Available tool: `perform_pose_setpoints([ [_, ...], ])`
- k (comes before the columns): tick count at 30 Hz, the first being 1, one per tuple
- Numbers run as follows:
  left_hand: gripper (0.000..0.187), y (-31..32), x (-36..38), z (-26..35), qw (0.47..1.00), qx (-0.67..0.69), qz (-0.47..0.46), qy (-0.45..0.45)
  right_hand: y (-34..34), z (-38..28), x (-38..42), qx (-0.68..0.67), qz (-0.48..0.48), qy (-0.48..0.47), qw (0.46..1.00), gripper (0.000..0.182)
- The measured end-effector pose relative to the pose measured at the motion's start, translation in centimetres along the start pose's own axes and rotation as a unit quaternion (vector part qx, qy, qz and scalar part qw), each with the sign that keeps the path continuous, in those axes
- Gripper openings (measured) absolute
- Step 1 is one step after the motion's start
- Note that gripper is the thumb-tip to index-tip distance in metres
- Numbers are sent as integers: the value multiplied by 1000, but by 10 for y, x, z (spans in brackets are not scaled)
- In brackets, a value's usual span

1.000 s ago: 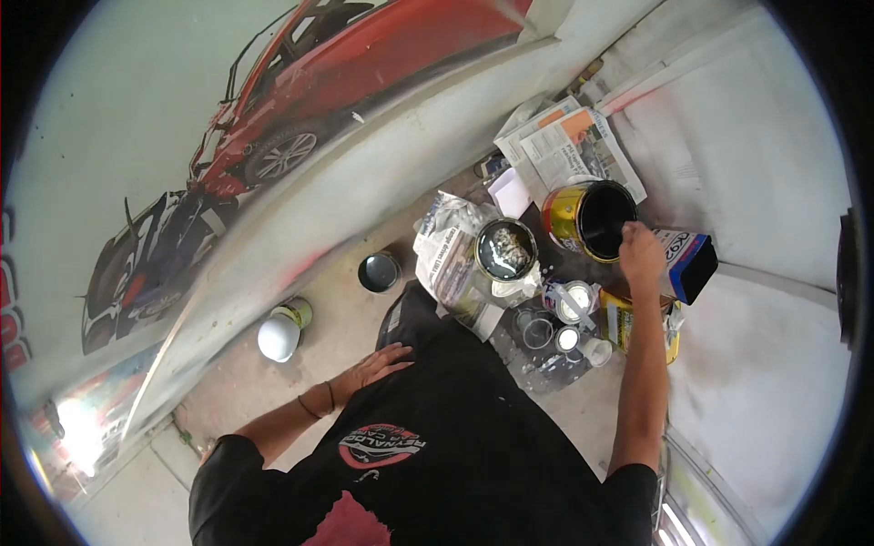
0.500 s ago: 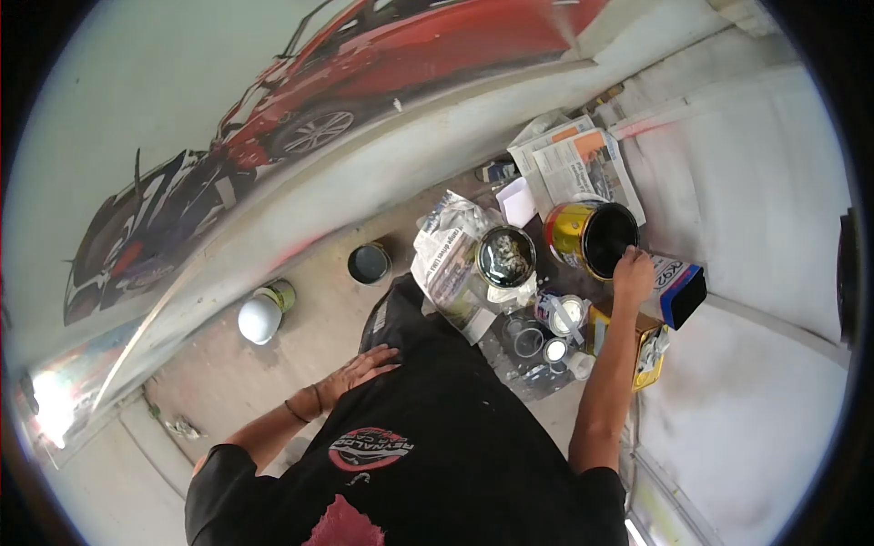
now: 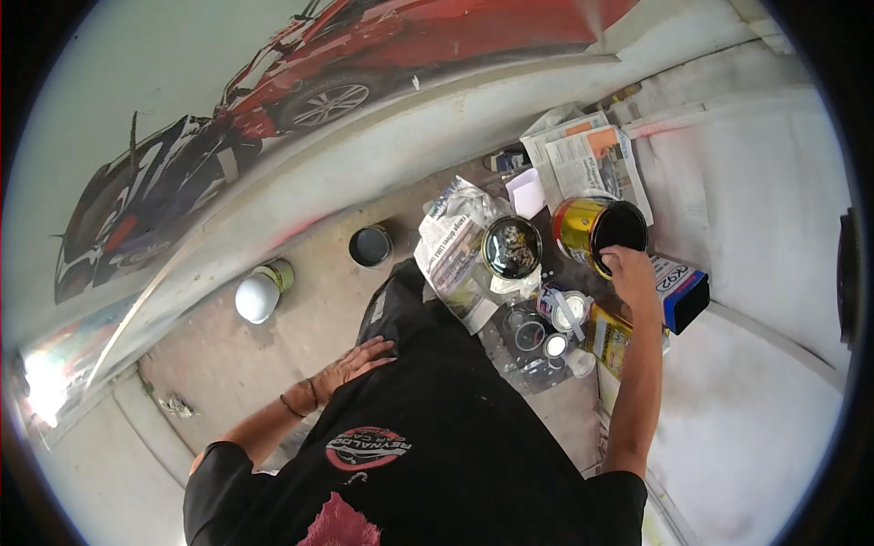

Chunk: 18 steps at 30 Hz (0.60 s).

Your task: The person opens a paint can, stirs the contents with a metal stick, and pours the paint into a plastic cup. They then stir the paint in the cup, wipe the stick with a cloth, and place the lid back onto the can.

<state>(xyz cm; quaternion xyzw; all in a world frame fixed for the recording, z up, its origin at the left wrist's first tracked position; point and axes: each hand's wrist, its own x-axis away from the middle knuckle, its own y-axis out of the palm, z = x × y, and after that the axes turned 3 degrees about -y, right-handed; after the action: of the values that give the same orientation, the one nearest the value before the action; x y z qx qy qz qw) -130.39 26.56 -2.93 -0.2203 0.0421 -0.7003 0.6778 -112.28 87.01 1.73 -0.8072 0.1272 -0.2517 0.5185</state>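
Note:
My right hand (image 3: 630, 273) is at the near rim of an open paint can (image 3: 575, 229) with a yellow and red label and a dark inside. Its fingers are closed and point into the can's mouth; whatever they hold is hidden. My left hand (image 3: 357, 362) lies flat on my dark-clad thigh, fingers stretched out. Left of the can, a paint-smeared round lid (image 3: 511, 247) rests on newspaper (image 3: 452, 259). A rectangular blue and white tin (image 3: 681, 293) stands just right of my right hand. Partly behind my forearm is a yellow tin (image 3: 608, 338).
Small cups and a white-topped tin (image 3: 570, 310) crowd the surface before me. A dark-filled bucket (image 3: 370, 246) and a container with a white rounded top (image 3: 259, 298) stand on the floor. More newspaper (image 3: 596, 164) lies by the wall, which bears a red car picture (image 3: 410, 45).
My right hand has shifted slightly around the can's rim, and its forearm has swung to the right. The view has tilted a little. My left hand stays on my thigh.

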Motion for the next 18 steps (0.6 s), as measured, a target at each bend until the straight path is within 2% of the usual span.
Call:
perform_pose_setpoints([
  [2, 63, -3, -2, 4, 1000, -1, -2, 1, 2, 3, 3, 13, -8, 2, 1000, 19],
  [4, 63, -6, -5, 5, 1000, -6, -12, 2, 7, 6, -7, 20, 74, 35, 996, 17],
  [5, 62, -7, -7, 6, 1000, -3, -18, 2, 9, 8, -13, 16, 76, 40, 996, 17],
  [8, 61, -11, -14, 9, 999, -4, -40, 7, 15, 14, -31, 65, 210, 27, 975, 16],
  [9, 61, -13, -16, 10, 999, -5, -46, 10, 17, 22, -34, 53, 213, 19, 975, 17],
  [10, 61, -12, -15, 8, 999, -7, -46, 10, 17, 29, -32, 52, 216, 19, 975, 17],
  [12, 61, -5, -14, 4, 999, -9, -35, 22, 13, 37, -22, 22, 133, -15, 991, 17],
  [13, 61, -5, -15, 3, 999, -9, -32, 24, 8, 29, -13, 24, 135, -17, 990, 17],
  [15, 62, -3, -13, 2, 999, 12, -30, 15, 1, 11, 9, -20, 19, 18, 999, 17],
  [18, 63, 0, -14, -1, 999, 7, -23, 23, 7, 4, 16, -18, 59, 25, 998, 17],
])
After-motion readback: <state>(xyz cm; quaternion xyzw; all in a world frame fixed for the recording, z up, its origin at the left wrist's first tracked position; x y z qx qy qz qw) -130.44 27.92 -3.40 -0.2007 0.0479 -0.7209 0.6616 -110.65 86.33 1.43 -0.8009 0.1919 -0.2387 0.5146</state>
